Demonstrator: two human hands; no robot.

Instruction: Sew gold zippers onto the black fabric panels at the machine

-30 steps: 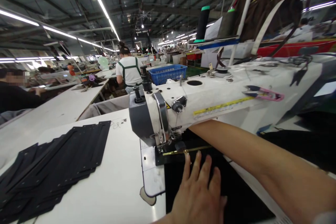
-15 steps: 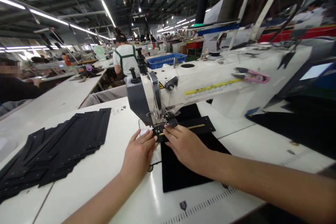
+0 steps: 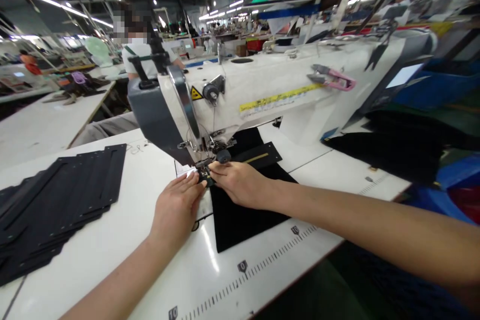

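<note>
A white sewing machine (image 3: 262, 95) stands on the white table (image 3: 112, 240). Under its presser foot lies a black fabric piece (image 3: 240, 215) with a gold zipper (image 3: 258, 158) running off to the right. My left hand (image 3: 176, 207) rests on the table left of the needle, fingertips pinching the near end of the black piece. My right hand (image 3: 240, 182) lies on the fabric just right of the needle, fingers pressed together on the same end. Both hands meet at the presser foot.
A stack of black cut pieces (image 3: 56, 200) lies at the left of the table. Pink snips (image 3: 333, 77) sit on the machine arm. A ruler scale (image 3: 258, 270) runs along the table's front edge. Dark fabric (image 3: 393, 145) lies at right. Another person (image 3: 137, 45) works behind.
My left hand came off the fabric onto the table beside the needle, and my right hand drew back from behind the machine to the presser foot. The view has since shifted closer and rightward.
</note>
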